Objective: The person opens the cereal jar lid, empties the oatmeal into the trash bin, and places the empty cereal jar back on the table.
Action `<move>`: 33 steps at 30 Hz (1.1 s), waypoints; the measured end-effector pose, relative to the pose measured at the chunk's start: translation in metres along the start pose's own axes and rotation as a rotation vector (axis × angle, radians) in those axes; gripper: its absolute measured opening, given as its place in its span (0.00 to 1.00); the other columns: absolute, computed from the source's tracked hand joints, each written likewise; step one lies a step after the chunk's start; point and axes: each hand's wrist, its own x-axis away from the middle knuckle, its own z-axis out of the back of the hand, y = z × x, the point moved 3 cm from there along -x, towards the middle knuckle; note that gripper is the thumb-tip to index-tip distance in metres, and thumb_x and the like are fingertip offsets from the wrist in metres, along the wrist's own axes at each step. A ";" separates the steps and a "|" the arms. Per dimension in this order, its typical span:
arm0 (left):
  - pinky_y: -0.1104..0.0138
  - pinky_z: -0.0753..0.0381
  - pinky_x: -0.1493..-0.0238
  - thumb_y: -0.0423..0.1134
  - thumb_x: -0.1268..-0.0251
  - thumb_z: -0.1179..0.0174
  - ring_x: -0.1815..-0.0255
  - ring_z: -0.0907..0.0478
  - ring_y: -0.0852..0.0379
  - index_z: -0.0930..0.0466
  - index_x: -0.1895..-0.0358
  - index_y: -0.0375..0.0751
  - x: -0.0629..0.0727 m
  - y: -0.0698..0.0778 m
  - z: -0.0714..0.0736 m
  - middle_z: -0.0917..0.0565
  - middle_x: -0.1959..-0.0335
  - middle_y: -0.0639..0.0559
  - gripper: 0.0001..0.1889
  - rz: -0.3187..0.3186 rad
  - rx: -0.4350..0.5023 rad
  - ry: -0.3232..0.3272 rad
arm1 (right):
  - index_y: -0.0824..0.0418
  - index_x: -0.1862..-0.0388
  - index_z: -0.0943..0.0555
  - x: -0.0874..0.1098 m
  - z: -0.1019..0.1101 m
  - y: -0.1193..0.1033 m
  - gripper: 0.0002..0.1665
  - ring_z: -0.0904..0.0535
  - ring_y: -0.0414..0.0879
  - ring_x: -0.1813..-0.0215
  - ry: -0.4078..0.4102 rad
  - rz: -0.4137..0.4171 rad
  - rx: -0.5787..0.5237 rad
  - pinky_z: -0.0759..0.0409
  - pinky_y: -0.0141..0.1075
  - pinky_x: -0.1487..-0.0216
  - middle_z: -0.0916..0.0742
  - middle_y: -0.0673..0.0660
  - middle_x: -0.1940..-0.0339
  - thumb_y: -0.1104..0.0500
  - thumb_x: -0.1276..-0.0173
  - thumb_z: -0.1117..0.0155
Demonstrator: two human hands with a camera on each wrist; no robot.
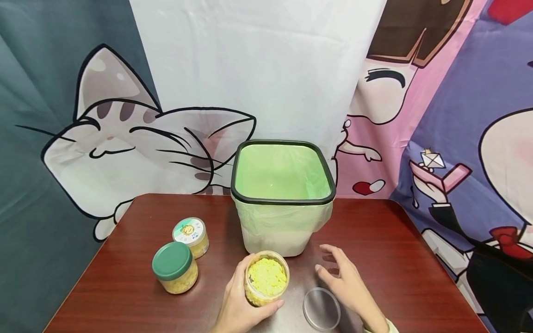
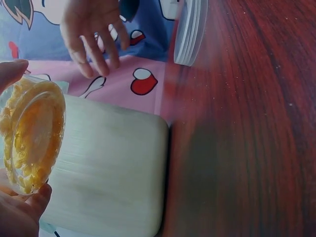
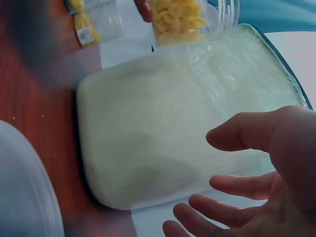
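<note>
My left hand (image 1: 243, 296) grips a clear plastic jar (image 1: 267, 278) full of small yellow pieces, its open top facing me in the head view. The left wrist view shows the jar's round base (image 2: 37, 133) from below, raised off the table. To the right, my right hand (image 1: 343, 282) holds nothing, its fingers apart and loosely bent. A clear round lid (image 1: 321, 309) lies on the table just below that hand. Behind both hands stands a pale green trash bin (image 1: 275, 231) with a black rim and a thin liner bag over its edge.
Left on the dark red wooden table (image 1: 125, 277) stand a jar with a green lid (image 1: 172, 261) and a jar with a printed lid (image 1: 189, 231), both with yellow contents. A cartoon-printed cloth (image 1: 266, 69) hangs behind the table.
</note>
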 end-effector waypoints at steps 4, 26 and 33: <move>0.66 0.25 0.53 0.59 0.72 0.25 0.49 0.27 0.65 0.40 0.35 0.57 0.000 0.001 0.000 0.28 0.43 0.64 0.51 0.001 0.006 0.001 | 0.50 0.44 0.29 -0.002 0.002 -0.004 0.26 0.23 0.47 0.48 0.013 -0.005 -0.042 0.22 0.39 0.54 0.23 0.47 0.46 0.58 0.41 0.35; 0.66 0.25 0.53 0.60 0.73 0.26 0.49 0.26 0.64 0.40 0.36 0.55 -0.004 0.000 0.003 0.28 0.43 0.64 0.51 -0.014 0.007 0.009 | 0.48 0.45 0.28 -0.009 0.014 -0.022 0.19 0.22 0.41 0.49 0.128 0.025 -0.180 0.25 0.29 0.52 0.20 0.48 0.49 0.57 0.35 0.41; 0.68 0.26 0.52 0.59 0.73 0.25 0.49 0.27 0.64 0.39 0.36 0.54 -0.006 0.002 0.005 0.28 0.44 0.63 0.51 -0.046 0.004 0.024 | 0.52 0.45 0.27 -0.017 0.021 -0.027 0.16 0.23 0.38 0.50 0.166 0.025 -0.204 0.27 0.24 0.54 0.19 0.50 0.50 0.55 0.30 0.48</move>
